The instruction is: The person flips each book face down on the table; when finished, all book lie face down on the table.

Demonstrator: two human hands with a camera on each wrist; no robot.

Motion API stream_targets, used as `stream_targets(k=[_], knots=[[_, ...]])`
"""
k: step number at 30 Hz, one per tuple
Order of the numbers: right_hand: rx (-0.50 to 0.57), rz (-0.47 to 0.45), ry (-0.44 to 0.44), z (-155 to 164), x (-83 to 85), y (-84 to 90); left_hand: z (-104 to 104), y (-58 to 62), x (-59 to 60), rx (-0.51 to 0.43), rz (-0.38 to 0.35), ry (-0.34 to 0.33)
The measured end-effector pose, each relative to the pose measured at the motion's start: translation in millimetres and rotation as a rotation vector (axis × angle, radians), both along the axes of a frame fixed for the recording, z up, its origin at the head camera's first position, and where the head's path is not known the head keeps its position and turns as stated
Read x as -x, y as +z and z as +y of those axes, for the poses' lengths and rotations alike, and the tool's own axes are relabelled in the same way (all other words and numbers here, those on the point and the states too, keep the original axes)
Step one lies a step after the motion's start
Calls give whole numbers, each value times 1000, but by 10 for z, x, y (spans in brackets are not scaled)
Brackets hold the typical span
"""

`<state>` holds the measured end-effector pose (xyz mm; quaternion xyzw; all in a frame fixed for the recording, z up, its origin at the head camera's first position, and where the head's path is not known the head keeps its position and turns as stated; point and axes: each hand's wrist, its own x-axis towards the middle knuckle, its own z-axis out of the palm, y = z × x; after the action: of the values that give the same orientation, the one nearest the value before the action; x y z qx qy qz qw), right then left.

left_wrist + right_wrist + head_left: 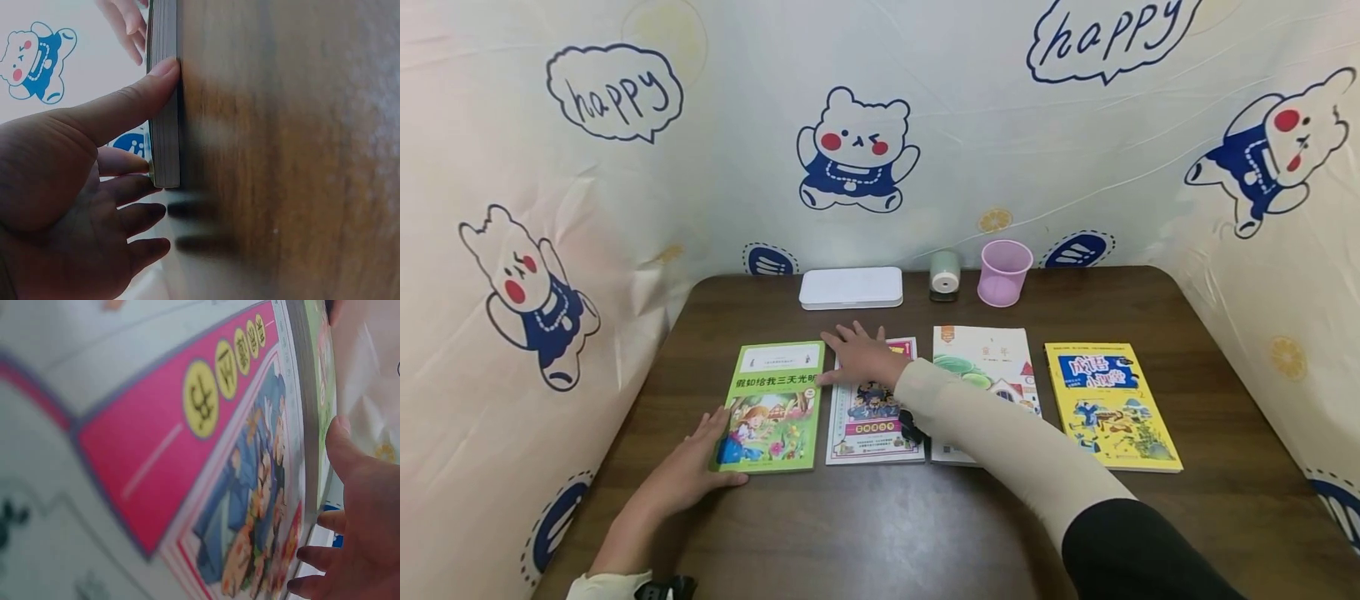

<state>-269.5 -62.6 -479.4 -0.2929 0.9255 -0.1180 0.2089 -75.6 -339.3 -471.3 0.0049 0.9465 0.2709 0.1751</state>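
A green storybook (775, 417) lies face up at the left end of a row of books. My left hand (688, 467) is at its lower left corner, thumb at the bottom edge and fingers along the left side. In the left wrist view the thumb touches the page block (165, 125), with the other fingers fairly straight. Over the top of the pink-and-white book (876, 429), my right hand (865, 358) spreads its fingers, its thumb side by the green book's upper right edge. The right wrist view has that hand (362, 506) beyond the pink-banded cover (150, 469).
A white book (985, 367), partly under my right sleeve, and a yellow book (1112, 408) continue the row. Behind stand a white flat case (850, 288), a small green object (944, 275) and a pink cup (1003, 273). Printed cloth (737, 167) surrounds the wooden table (880, 533).
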Motion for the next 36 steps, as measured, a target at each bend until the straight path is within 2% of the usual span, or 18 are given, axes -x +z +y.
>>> stream_targets(k=[7,14,23,36], knots=[[-1,17,-25,-39,-29,-30,6,-1,12,30,11,0],[15,40,-30,-25,-62,-26,8,1,20,18,20,10],[4,-3,-36,-62,43,-157,-29,13,12,-12,57,29],[23,9,-50,-19,-42,-58,-36,74,3,-71,124,39]])
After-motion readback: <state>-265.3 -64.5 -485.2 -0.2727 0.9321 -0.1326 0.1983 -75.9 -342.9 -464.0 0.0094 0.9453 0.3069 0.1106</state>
